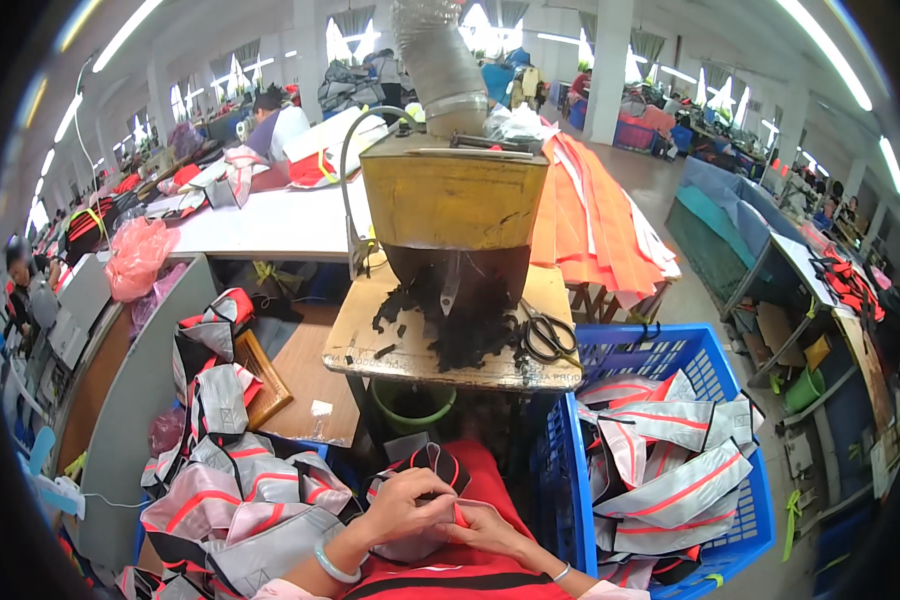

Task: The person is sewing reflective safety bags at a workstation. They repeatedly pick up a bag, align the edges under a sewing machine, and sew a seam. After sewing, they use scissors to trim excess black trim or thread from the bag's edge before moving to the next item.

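Observation:
Low in front of me, over my lap, both hands are closed on a grey fabric piece with red and black trim. My left hand, with a pale bangle at the wrist, pinches its upper edge. Close beside it, my right hand grips the red-edged part, fingers curled round it. The fingertips are partly hidden in the folds. Ahead stands a yellow metal hood on a small wooden table. A pointed metal tip shows beneath the hood, among black crumbly residue.
Black-handled scissors lie at the table's right. A blue plastic crate holds several grey-and-red pieces at right. More such pieces are heaped at left. A green bucket sits under the table; orange fabric drapes behind it.

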